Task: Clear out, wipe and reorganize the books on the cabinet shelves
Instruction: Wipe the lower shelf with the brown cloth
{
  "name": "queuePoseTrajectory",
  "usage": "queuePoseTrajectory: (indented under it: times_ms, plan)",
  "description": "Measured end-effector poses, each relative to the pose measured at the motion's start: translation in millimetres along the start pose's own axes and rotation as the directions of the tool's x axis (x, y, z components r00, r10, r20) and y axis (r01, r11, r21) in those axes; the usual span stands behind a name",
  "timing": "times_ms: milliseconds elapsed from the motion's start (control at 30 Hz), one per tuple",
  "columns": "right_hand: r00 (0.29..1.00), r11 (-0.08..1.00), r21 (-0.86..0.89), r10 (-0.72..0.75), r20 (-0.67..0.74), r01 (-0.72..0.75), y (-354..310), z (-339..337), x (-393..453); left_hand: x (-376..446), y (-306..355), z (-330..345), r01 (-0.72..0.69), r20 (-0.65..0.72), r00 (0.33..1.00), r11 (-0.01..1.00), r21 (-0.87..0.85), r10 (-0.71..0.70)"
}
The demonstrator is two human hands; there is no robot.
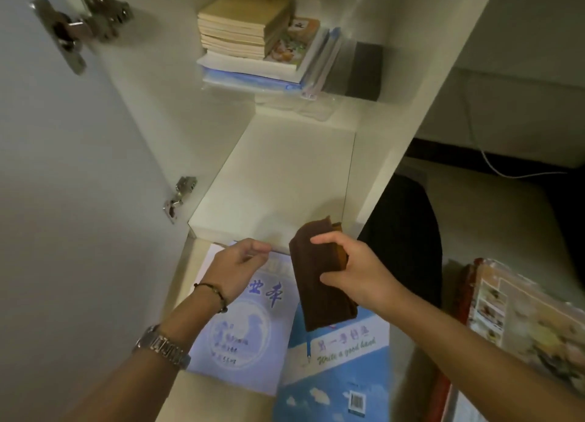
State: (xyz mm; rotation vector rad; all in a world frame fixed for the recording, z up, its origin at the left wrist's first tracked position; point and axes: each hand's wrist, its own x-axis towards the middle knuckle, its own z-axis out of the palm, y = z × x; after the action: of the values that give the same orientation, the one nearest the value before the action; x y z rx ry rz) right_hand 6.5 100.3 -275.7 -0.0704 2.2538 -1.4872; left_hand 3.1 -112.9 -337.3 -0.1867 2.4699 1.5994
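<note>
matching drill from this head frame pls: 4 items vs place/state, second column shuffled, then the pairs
Items
1. folded brown cloth
2. stack of yellowed paperback books
3. pale blue exercise book with a wave emblem
4. middle white shelf board

Place/state
A. lies flat on the lowest shelf, under the left hand
B. bare surface, nothing resting on it
C. gripped in the right hand
D. piled on the upper shelf, at the back

Pairs: 1-C, 2-D, 3-A, 4-B
</note>
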Motion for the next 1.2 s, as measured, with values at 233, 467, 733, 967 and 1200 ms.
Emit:
queuePoseTrajectory:
  times_ms: [233, 467, 733, 967, 1200]
  plan:
    - [0.999, 0.993, -0.112, -0.042, -0.024, 0.039, 19.8, 26.3, 60.2, 28.8, -24.7, -7.9, 0.027, -0.016, 1.0, 1.0, 0.012, -0.027]
    - [0.878, 0.77, -0.606, -0.415, -0.239, 0.199, 26.0, 20.7, 114.0, 52.5, -48.2, -6.4, 0.048, -0.044, 0.998, 0.997, -0.067, -0.051]
    - [0.959, 0.296, -0.954, -0.279, -0.043, 0.043, 69.5, 36.6, 137.1, 64.0, -66.3, -5.9, 0.105, -0.006, 0.994, 0.992, -0.071, -0.106]
    - [0.98, 0.35, -0.936, -0.179, -0.082, -0.015, 107.9, 61.4, 129.3, 59.2, -84.1, -5.6, 0.113, 0.009, 0.994, 0.991, -0.07, -0.113]
    - [0.897, 0.708, -0.706, -0.3, -0.326, -0.02, 95.3, 68.1, 119.3, 63.3, -82.3, 0.1, 0.033, 0.042, 0.999, 0.998, -0.045, -0.031]
